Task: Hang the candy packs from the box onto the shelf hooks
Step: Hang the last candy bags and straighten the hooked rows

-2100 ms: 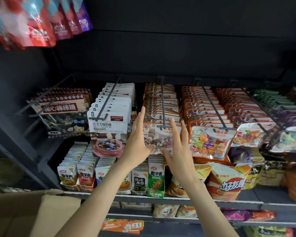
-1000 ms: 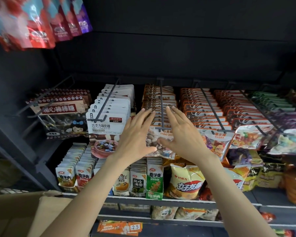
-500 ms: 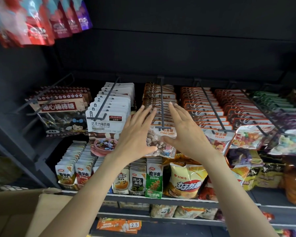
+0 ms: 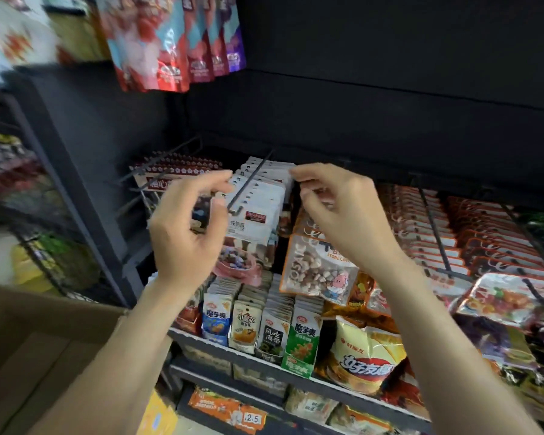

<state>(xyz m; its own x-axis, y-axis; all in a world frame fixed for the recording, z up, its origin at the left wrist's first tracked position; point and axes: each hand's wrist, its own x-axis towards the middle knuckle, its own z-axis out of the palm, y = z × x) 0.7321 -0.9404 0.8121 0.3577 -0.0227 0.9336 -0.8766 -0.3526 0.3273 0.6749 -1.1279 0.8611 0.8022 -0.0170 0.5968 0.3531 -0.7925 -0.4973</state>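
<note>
The front stone candy pack [image 4: 318, 273], clear with an orange border, hangs at the head of its row. To its left a row of white chocolate candy packs [image 4: 259, 196] hangs on a dark hook [image 4: 248, 183]. My left hand [image 4: 186, 227] is raised in front of the white packs, fingers loosely curled and holding nothing. Just above the stone candy row my right hand [image 4: 339, 215] hovers, its fingers curled downward and its index tip near the white packs' top edge. It grips nothing. The open cardboard box [image 4: 29, 340] sits at lower left.
More hooked rows of orange candy packs [image 4: 427, 230] fill the right. Small snack packs [image 4: 274, 334] and a yellow chip bag [image 4: 365, 356] stand on the shelf below. Red and purple pouches [image 4: 176, 42] hang overhead. A black shelf post [image 4: 76, 215] stands at left.
Both hands have lifted off the stone candy row, and their straight fingers now curl loosely. The view has swung left, so the shelf sits further right.
</note>
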